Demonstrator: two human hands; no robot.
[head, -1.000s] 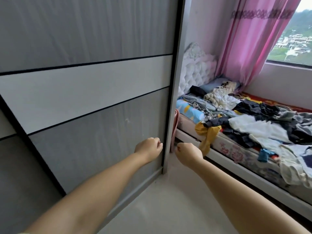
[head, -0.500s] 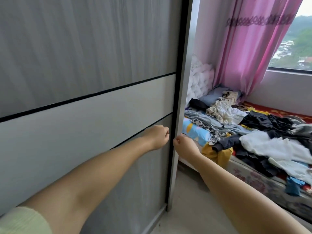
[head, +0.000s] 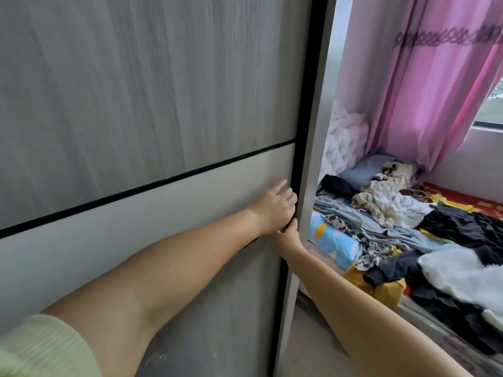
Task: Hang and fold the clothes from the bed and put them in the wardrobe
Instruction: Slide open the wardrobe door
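A pale green sleeve (head: 35, 349) sits at the lower left corner, and a bare arm reaches from it up and to the right across the wardrobe door (head: 152, 99). The door fills the left half of the view: grey wood-grain panels above and below, with a lighter band between them, split by thin black lines. The left hand (head: 273, 208) rests at the door's right edge on the lighter band, its fingers curled round the black edge strip. Just below it, touching it, the right hand (head: 288, 234) reaches in from the lower right; its fingers are hidden behind the door edge and the left hand, so whether they grasp the edge cannot be told. A grey frame post (head: 313, 164) stands just right of the hands. Beyond it lies the bed (head: 334, 240), heaped with clothes (head: 402, 210) in black, white, grey, blue and yellow. A padded white headboard (head: 341, 137) stands at the far end. A pink curtain (head: 424, 99) hangs beside the window (head: 492, 104) at the right edge.
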